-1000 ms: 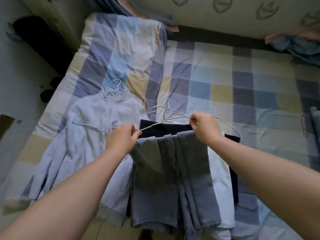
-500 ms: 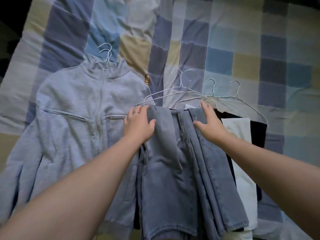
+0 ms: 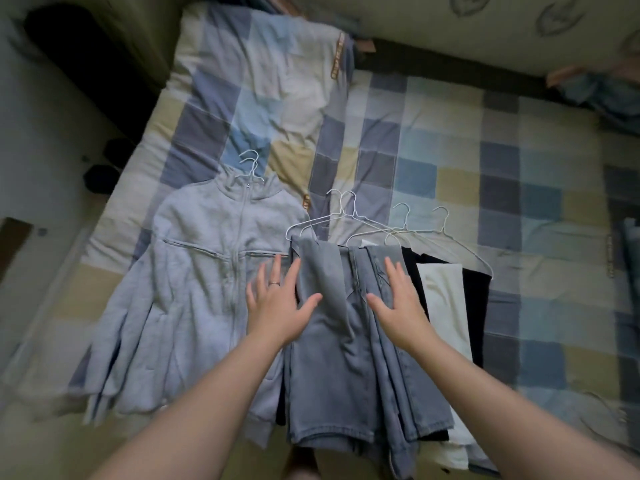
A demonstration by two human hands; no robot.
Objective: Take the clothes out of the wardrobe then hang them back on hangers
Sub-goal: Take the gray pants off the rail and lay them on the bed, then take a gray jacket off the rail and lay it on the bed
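We see the fingers [image 3: 276, 271] of the left hand [image 3: 277, 308] straight and spread, a ring [image 3: 274, 283] on one. The hand lies flat across the left edge of the grey jeans [image 3: 332, 358] and the hem side of the pale zip jacket [image 3: 194, 289]. The right hand [image 3: 401, 303] lies flat on the jeans' right half, its fingers [image 3: 393, 271] straight and close together and its thumb out to the side. Neither hand grips anything.

The jeans hang folded over a white wire hanger [image 3: 346, 216]. Their long axis runs from the hanger, far from us, to the hems near us, and the hook points away from us. Right of the jeans a white garment [image 3: 445, 306] and a black garment [image 3: 476, 306] lie the same way on two more wire hangers [image 3: 420, 223], partly under the jeans. Left of the jeans the jacket lies zipped and touching them, with its hanger hooks [image 3: 251, 164] sticking out beyond the collar. All of it rests on a checked bedcover [image 3: 450, 150].

The hanger bar under the jeans is hidden. The hems are blurred at the bed's near edge. We cannot tell how many pieces lie in the stack beneath the jeans.
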